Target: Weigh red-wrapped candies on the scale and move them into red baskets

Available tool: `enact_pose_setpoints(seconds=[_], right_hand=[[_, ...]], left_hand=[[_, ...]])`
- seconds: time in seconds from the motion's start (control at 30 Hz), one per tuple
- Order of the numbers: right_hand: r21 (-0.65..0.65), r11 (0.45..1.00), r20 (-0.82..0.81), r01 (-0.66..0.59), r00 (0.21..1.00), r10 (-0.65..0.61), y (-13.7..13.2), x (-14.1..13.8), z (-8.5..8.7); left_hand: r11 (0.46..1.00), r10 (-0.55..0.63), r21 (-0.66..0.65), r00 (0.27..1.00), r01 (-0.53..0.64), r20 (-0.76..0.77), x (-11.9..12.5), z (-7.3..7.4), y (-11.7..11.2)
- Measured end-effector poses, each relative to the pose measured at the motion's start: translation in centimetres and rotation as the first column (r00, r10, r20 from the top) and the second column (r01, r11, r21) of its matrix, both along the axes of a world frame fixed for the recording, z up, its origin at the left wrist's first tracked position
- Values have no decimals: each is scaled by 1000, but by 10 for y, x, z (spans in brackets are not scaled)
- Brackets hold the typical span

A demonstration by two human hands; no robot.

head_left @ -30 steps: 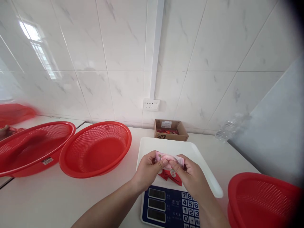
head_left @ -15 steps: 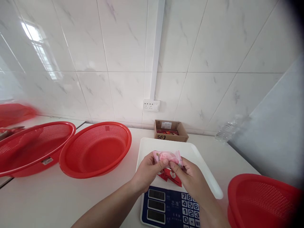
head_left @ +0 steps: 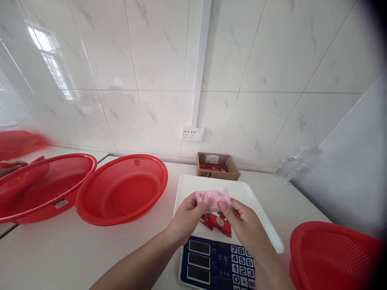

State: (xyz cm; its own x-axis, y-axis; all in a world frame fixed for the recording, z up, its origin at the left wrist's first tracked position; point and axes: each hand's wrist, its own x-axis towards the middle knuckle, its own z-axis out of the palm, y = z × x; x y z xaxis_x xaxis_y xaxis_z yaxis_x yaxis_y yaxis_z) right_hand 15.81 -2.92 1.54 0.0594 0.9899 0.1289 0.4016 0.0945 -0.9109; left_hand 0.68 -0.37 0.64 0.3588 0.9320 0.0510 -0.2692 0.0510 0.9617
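Both of my hands hold one small pink plastic packet (head_left: 214,198) with something rounded inside. My left hand (head_left: 191,212) pinches its left end, thumb on the front. At the right end, my right hand (head_left: 242,219) grips it with the thumb pressed on the face. The packet is held above the white pan of a digital scale (head_left: 193,186). Red packets (head_left: 220,225) lie on the pan below my hands, partly hidden by them. The scale's number keys are partly covered by my right arm.
Two red perforated baskets (head_left: 127,193) (head_left: 60,177) stand at left, another red basket (head_left: 335,253) at right. Behind the scale sits a cardboard box (head_left: 223,174) with red packets. A clear plastic bottle (head_left: 290,166) is by the wall. Another person's hand (head_left: 15,167) shows at far left.
My thumbs have moved apart on the pink packet, showing more of its front. At far left, the other person's hand has shifted right over the basket.
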Motion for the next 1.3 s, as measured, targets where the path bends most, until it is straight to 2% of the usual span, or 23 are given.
enact_pose_setpoints(seconds=[0.33,0.5,0.67,0.8,1.03,1.3], right_hand=[[33,999,-15,43,999,-43,-1,1,5],[52,998,-81,43,996,-39,-1,4,3],[94,990,-137,110,986,-97,0,8,2],[136,980,-116,148,984,-133,0,7,4],[134,981,-116,142,985,-127,-2,5,7],[153,963,-164,223,966,-198,2,6,0]], left_hand=[[1000,0,8,1000,0,9,-1,4,0],[1000,27,5,1000,-27,10,-1,5,-1],[999,-31,29,999,31,-21,-1,3,-3],[996,-63,55,997,65,-35,0,2,-5],[994,100,38,995,-101,4,-4,2,-1],[996,74,58,997,-73,-23,-4,4,-2]])
